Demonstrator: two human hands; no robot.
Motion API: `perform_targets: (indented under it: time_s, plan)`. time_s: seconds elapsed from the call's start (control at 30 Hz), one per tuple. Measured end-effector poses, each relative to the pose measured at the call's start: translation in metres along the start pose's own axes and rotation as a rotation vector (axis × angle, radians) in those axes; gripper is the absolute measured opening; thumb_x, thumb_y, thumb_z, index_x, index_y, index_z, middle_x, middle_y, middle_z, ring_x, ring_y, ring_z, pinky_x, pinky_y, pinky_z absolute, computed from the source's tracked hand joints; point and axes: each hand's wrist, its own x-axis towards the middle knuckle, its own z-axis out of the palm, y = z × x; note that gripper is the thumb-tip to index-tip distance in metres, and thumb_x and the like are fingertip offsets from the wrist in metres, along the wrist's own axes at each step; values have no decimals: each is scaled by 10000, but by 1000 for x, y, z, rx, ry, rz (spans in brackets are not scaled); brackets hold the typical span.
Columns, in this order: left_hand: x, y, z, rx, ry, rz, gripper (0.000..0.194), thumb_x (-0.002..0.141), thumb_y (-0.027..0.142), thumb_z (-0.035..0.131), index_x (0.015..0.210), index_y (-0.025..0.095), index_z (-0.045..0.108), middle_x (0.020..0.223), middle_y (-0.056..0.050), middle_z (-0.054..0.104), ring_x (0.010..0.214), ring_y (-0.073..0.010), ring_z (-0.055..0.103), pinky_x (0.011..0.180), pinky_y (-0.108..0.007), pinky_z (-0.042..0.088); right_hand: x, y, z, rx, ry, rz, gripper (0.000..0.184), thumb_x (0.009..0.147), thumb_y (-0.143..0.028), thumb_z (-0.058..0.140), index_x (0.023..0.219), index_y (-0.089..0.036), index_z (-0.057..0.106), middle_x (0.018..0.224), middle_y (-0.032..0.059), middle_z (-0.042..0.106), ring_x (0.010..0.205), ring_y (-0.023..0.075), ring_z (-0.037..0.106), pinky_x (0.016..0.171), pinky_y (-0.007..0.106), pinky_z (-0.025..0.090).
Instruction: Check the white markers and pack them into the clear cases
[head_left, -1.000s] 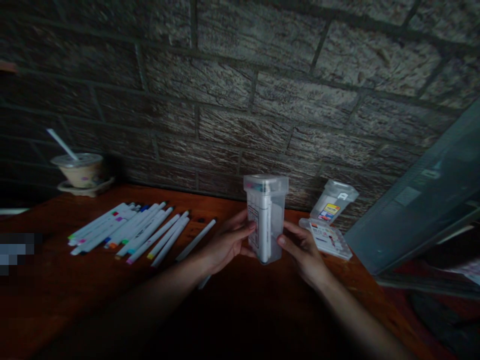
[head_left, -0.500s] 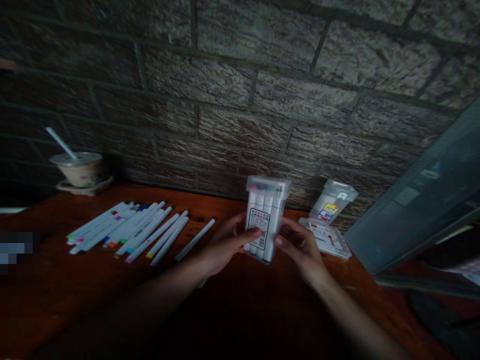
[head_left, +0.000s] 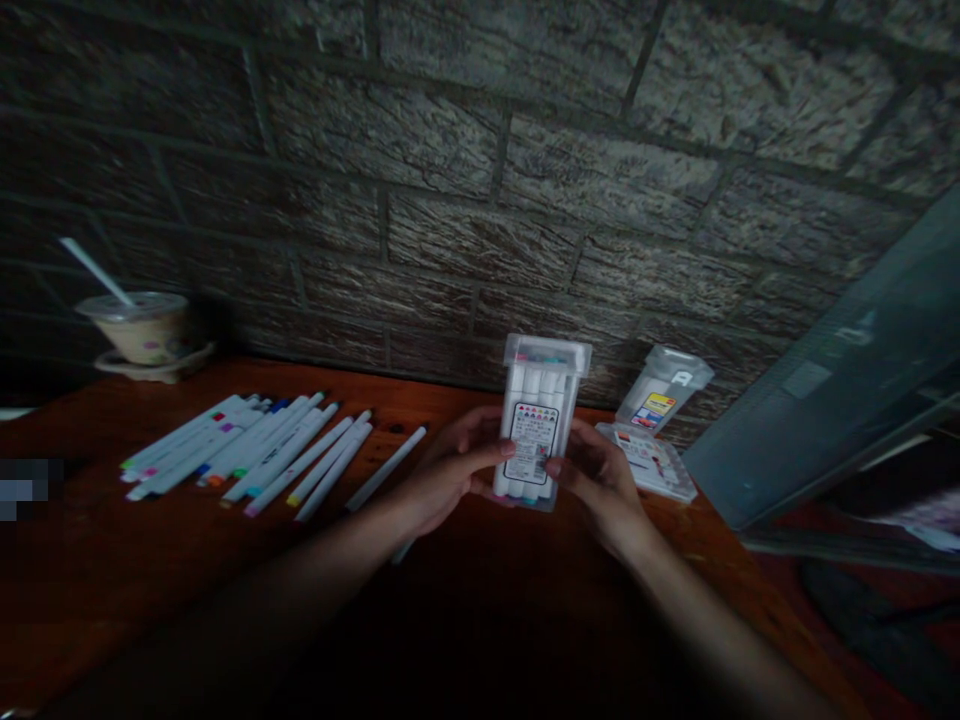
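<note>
A clear plastic marker case [head_left: 546, 425], lidded and packed with white markers, stands upright between my hands just above the table. Its printed label faces me. My left hand [head_left: 461, 465] grips its left side, thumb across the label and the other fingers partly behind. From the right, my right hand [head_left: 600, 480] clasps the case too, its thumb at the label's lower right edge. Left of my hands lie loose white markers [head_left: 292, 450] with coloured ends, roughly side by side. One single marker [head_left: 386, 468] lies apart, close to my left forearm, and another pokes out beneath that wrist.
A second clear case [head_left: 664, 390] stands at the back right, with a flat printed clear plastic piece [head_left: 651, 463] before it. At the far left, a drink cup [head_left: 146, 328] with a straw sits on a coaster. A stone-block wall [head_left: 442, 240] borders the wooden table [head_left: 247, 580]; a grey metal frame [head_left: 817, 380] rises at right.
My right thumb has come onto the front of the case, which now sits slightly higher and further right in view, more squarely facing me. The whole view has shifted a little.
</note>
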Motion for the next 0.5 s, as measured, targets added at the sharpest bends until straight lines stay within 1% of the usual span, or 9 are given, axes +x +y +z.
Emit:
perform_targets:
  time_s: [0.13,0.27,0.37,0.5]
  plan:
    - [1,0,-2,3,5,21,404,860,335,800,1202,181,651,1145,-112,721,880,-221,717,622,-315,649,0,2,-1,43,3,33,415,843,-361,845,1236,-294,730,1277,61,766,1181,308,701,1055,525,546]
    - [2,-4,-4,16,7,22,400,870,374,797,1193,188,652,1098,-97,724,832,-203,713,598,-302,642,1,3,-1,71,2,59,388,859,-373,826,1229,-294,740,1267,61,769,1198,318,692,1077,542,523]
    - [2,-5,-5,15,16,24,411,860,391,807,1188,198,650,1108,-96,722,832,-207,711,556,-283,632,1,3,-2,63,-5,67,379,866,-380,815,1231,-310,741,1259,55,770,1203,327,687,1073,558,522]
    - [3,-6,-7,9,19,30,408,854,392,817,1175,203,650,1120,-94,719,852,-213,709,544,-279,638,2,3,-3,42,-7,77,396,866,-402,807,1246,-319,736,1242,52,771,1211,340,681,1077,573,515]
